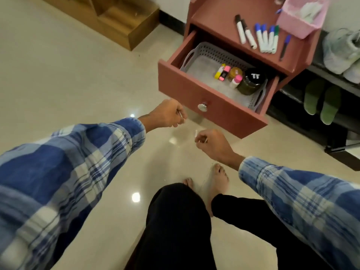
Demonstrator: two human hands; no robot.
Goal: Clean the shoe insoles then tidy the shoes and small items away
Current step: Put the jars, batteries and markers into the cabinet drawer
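Head view: you stand barefoot on the glossy floor (78,65), facing an open drawer.
Your left hand (167,114): fingers curled, pinching a thin white stick (180,115), just left of the drawer knob (202,107).
Your right hand (212,145): fingers curled, pinching a second white stick (196,133), below the drawer front.
Drawer (214,114): pulled out of the pink cabinet (214,20), with a grey basket (204,55) inside.
Small items (235,76): grouped at the basket's right end are yellow and pink pieces, a pink-capped bottle and a black-lidded jar.
Cabinet top: markers (259,38), a pen (284,47) and a pink tub (300,18).
Shoes: white sneakers (341,49) sit on the rack (331,139) right of the cabinet. A green pair (321,102) lies one shelf lower; you cannot tell whether they are slippers or insoles.
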